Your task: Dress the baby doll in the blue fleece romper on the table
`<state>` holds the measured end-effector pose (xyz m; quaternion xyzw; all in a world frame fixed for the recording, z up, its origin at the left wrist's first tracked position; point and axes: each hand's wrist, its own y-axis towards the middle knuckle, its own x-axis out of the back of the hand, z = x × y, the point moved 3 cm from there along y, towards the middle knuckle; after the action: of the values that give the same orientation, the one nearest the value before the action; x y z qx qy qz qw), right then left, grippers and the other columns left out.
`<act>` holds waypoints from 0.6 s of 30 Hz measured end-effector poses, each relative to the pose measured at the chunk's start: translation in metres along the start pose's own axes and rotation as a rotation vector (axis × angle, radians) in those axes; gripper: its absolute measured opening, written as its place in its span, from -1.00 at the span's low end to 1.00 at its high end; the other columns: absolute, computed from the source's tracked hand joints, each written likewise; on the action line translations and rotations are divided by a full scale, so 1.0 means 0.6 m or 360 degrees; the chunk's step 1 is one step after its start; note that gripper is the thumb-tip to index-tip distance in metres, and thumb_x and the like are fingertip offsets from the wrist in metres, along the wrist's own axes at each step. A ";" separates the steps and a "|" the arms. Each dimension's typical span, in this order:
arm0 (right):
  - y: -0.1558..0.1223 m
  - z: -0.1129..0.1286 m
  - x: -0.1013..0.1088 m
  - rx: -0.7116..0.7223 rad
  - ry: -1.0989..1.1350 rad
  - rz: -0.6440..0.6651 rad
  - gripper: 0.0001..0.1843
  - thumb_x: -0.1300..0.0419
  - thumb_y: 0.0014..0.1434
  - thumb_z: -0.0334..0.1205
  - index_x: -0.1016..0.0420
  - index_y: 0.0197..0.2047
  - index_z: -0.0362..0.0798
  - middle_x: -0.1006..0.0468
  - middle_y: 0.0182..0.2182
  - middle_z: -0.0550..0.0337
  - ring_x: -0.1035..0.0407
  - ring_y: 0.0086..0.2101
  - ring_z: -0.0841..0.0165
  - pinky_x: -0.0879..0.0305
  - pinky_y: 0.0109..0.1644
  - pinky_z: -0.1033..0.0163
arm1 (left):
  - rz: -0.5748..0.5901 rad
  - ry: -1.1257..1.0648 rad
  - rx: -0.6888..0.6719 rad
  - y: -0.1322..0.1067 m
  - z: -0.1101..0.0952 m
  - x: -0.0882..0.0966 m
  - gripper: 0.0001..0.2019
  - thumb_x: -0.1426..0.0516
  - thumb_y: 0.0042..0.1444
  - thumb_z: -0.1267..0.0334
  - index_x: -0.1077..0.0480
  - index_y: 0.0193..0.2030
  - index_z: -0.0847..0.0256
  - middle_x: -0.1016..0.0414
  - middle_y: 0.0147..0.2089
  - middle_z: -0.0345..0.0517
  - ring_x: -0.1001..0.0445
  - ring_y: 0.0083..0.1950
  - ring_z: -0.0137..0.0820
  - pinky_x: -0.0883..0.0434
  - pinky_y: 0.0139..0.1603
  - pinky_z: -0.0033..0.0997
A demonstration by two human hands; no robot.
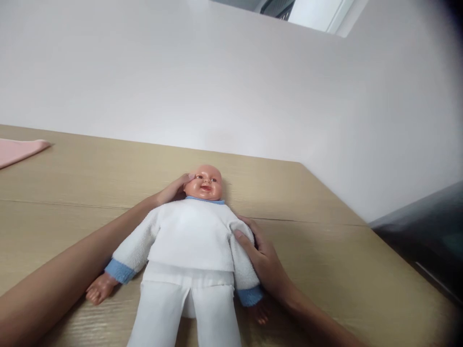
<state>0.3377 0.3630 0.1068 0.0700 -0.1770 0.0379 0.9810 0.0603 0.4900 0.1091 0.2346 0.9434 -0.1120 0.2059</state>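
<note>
A baby doll (195, 233) lies face up on the wooden table, its head toward the wall. It wears a white fleece top with blue collar and cuffs, and white trousers that run out of the bottom of the view. My left hand (180, 188) holds the side of the doll's head, thumb on its cheek, with the other fingers mostly hidden behind the head. Around the doll's upper sleeve on the right side of the view, my right hand (258, 248) is closed, its thumb lying across the front.
Pink folded cloth (21, 150) lies at the left edge of the wooden table (307, 260). Behind the table rises a pale wall (162, 72) with an opening at the top. A dark object (427, 231) stands beyond the table's right edge.
</note>
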 end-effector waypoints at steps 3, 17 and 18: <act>-0.001 0.000 0.000 0.0001 -0.0005 -0.0003 -0.40 -0.30 0.43 0.32 -0.62 0.30 0.08 -0.71 0.25 0.02 -0.55 0.26 -0.05 -0.42 0.43 -0.09 | 0.0021 0.0017 0.0008 0.000 0.001 -0.001 -0.38 -0.32 0.35 -0.25 -0.69 0.25 0.26 -0.75 0.31 0.22 -0.59 0.47 0.21 -0.44 0.60 0.15; -0.002 -0.001 0.000 0.0008 -0.0024 -0.0015 -0.40 -0.29 0.43 0.33 -0.63 0.28 0.07 -0.71 0.24 0.00 -0.55 0.26 -0.06 -0.42 0.44 -0.13 | 0.0020 0.0010 -0.0060 0.005 0.001 0.000 -0.39 -0.34 0.34 -0.23 -0.68 0.25 0.27 -0.75 0.30 0.23 -0.63 0.42 0.21 -0.44 0.59 0.19; -0.002 -0.001 0.000 0.0016 -0.0029 -0.0020 -0.40 -0.30 0.43 0.33 -0.63 0.28 0.07 -0.72 0.24 0.00 -0.55 0.25 -0.06 -0.42 0.44 -0.13 | 0.0005 0.0007 -0.0055 0.005 0.001 0.001 -0.39 -0.34 0.33 -0.23 -0.68 0.24 0.27 -0.74 0.30 0.24 -0.63 0.42 0.22 -0.43 0.59 0.20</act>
<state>0.3381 0.3622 0.1060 0.0763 -0.1853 0.0320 0.9792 0.0615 0.4928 0.1077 0.2326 0.9453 -0.0949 0.2080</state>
